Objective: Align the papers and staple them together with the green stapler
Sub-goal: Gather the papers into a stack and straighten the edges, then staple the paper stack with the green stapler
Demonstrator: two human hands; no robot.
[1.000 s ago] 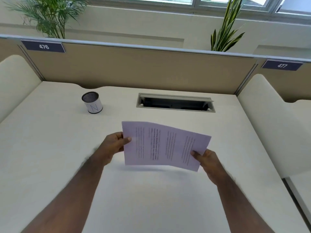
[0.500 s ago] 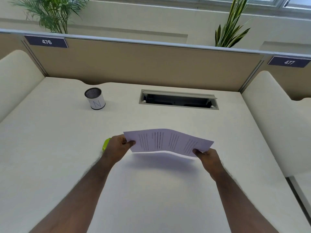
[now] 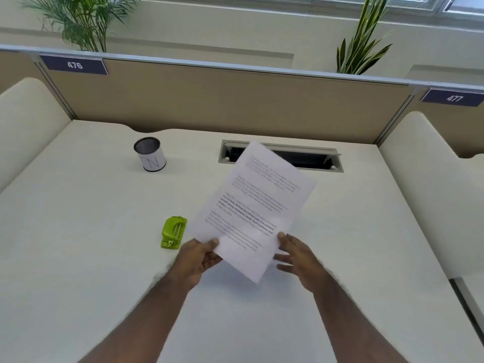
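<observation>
The white printed papers point(image 3: 258, 203) are held up over the desk, turned lengthwise and tilted so the top leans away to the right. My left hand point(image 3: 200, 258) pinches their lower left corner between thumb and fingers. My right hand point(image 3: 298, 254) is at the lower right edge with fingers spread, touching the sheet's edge but not clearly gripping it. The green stapler point(image 3: 173, 232) lies flat on the desk just left of my left hand, apart from it.
A small cylindrical pen cup point(image 3: 149, 157) stands at the back left. A cable slot point(image 3: 322, 161) is cut into the desk behind the papers. A tan partition point(image 3: 209, 100) closes the back, and padded side panels point(image 3: 429, 195) flank the desk.
The papers were held wide by both hands; now they are rotated lengthwise and raised toward the back. My right hand has loosened its grip. The stapler is fully uncovered.
</observation>
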